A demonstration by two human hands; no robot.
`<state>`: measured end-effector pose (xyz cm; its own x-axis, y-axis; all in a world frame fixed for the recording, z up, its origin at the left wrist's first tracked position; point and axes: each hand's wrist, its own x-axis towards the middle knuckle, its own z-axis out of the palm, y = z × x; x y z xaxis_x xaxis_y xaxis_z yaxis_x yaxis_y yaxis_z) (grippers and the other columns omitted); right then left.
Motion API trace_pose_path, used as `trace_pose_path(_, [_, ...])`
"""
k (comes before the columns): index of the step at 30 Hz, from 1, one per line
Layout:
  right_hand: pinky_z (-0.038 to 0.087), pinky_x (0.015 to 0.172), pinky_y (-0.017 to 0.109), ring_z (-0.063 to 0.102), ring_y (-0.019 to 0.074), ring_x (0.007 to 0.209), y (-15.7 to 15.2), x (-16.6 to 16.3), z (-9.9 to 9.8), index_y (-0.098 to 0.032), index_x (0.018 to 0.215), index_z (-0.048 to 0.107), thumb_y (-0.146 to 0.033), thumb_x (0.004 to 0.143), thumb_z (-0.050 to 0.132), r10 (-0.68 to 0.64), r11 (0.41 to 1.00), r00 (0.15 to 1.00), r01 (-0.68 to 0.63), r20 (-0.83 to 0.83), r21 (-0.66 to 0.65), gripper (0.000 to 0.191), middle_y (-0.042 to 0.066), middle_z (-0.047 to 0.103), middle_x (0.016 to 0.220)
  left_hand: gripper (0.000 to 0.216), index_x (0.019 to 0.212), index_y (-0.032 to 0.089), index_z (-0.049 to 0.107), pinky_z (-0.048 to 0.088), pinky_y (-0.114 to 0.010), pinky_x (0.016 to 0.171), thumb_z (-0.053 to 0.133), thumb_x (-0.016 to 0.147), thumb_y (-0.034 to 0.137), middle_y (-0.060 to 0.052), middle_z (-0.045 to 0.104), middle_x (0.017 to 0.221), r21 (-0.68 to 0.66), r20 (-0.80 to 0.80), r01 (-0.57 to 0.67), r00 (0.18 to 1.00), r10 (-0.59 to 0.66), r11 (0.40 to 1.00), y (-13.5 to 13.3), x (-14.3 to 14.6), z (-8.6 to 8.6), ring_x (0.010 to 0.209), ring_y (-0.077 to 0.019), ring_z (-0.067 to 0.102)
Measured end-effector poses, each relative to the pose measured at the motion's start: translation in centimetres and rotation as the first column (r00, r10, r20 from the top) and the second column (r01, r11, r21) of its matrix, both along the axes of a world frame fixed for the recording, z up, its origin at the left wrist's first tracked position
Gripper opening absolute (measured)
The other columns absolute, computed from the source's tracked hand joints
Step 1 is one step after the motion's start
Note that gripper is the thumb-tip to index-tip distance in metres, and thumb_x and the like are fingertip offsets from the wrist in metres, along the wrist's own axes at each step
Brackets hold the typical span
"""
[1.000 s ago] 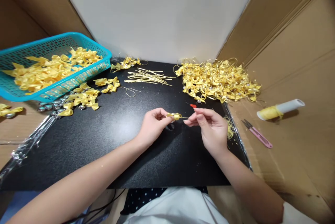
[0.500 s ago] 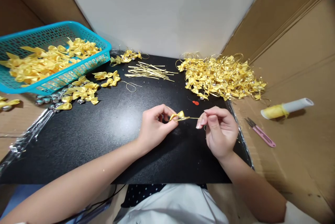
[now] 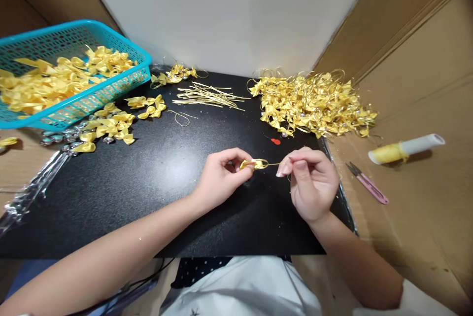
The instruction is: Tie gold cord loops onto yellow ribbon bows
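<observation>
My left hand pinches a small yellow ribbon bow just above the black mat. My right hand is closed in a pinch on a thin gold cord that runs from the bow to its fingertips. Both hands hover over the mat's middle, a few centimetres apart.
A teal basket of yellow ribbon pieces sits at the back left, with loose bows and silver beads beside it. Cut gold cords lie at the back. A heap of finished bows is at the back right. Pink snips and a ribbon spool lie on cardboard.
My right hand drew the gold cord out to the right and curled tighter. The bow turned a little in my left fingers. The view shifted slightly.
</observation>
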<state>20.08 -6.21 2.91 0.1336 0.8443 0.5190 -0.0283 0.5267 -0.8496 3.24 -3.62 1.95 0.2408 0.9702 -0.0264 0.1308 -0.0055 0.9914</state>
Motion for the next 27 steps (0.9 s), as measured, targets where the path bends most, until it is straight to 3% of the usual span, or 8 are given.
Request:
trace_pose_path(7, [0.053, 0.059, 0.028, 0.063, 0.0125, 0.064, 0.0, 0.1, 0.0, -0.025, 0.096, 0.068, -0.022, 0.093, 0.056, 0.041, 0.999, 0.997, -0.042, 0.073, 0.013, 0.013, -0.001, 0.065, 0.072, 0.013, 0.073, 0.015, 0.069, 0.043, -0.021, 0.056, 0.072, 0.069, 0.026, -0.002, 0.068, 0.069, -0.086, 0.056, -0.001, 0.998, 0.006, 0.996, 0.4, 0.0, -0.3, 0.061, -0.0114, 0.058])
trace_pose_path(14, [0.057, 0.075, 0.029, 0.069, 0.0143, 0.083, -0.2, -1.1, -0.3, -0.025, 0.105, 0.071, -0.010, 0.090, 0.056, 0.124, 0.990, 0.895, -0.143, 0.428, 0.012, 0.026, 0.003, 0.074, 0.089, 0.022, 0.075, 0.014, 0.072, 0.050, -0.023, 0.064, 0.080, 0.061, 0.028, -0.002, 0.070, 0.070, -0.401, 0.345, 0.003, 0.927, 0.148, 0.916, 1.2, -0.1, -0.3, 0.063, -0.0109, 0.061])
trace_pose_path(18, [0.057, 0.077, 0.026, 0.071, 0.0143, 0.083, -0.1, -1.4, -1.1, -0.021, 0.104, 0.070, -0.014, 0.089, 0.060, 0.051, 0.997, 0.883, -0.021, 0.466, -0.068, 0.020, 0.004, 0.075, 0.096, 0.022, 0.077, 0.015, 0.072, 0.052, -0.024, 0.068, 0.082, 0.059, 0.025, -0.002, 0.071, 0.073, -0.403, 0.388, -0.019, 0.902, 0.190, 0.915, 1.4, -0.4, -0.4, 0.066, -0.0117, 0.064])
trace_pose_path(22, [0.056, 0.070, 0.026, 0.070, 0.0144, 0.073, 0.3, -0.8, -1.5, -0.020, 0.084, 0.068, -0.018, 0.087, 0.062, -0.053, 0.988, 0.854, 0.121, 0.517, -0.098, 0.008, 0.002, 0.074, 0.081, 0.023, 0.075, 0.015, 0.072, 0.052, -0.024, 0.066, 0.083, 0.057, 0.024, -0.001, 0.070, 0.070, -0.351, 0.364, -0.073, 0.908, 0.208, 0.933, 1.5, -0.5, -0.3, 0.062, -0.0105, 0.062])
trace_pose_path(27, [0.053, 0.062, 0.025, 0.065, 0.0130, 0.063, 0.8, 0.0, -1.5, -0.020, 0.089, 0.061, -0.023, 0.092, 0.054, -0.214, 0.955, 0.850, 0.285, 0.481, -0.079, 0.008, 0.000, 0.067, 0.072, 0.024, 0.073, 0.014, 0.074, 0.052, -0.025, 0.068, 0.085, 0.054, 0.024, -0.003, 0.072, 0.070, -0.366, 0.307, -0.101, 0.925, 0.223, 0.925, 1.4, -0.4, 0.1, 0.063, -0.0115, 0.063])
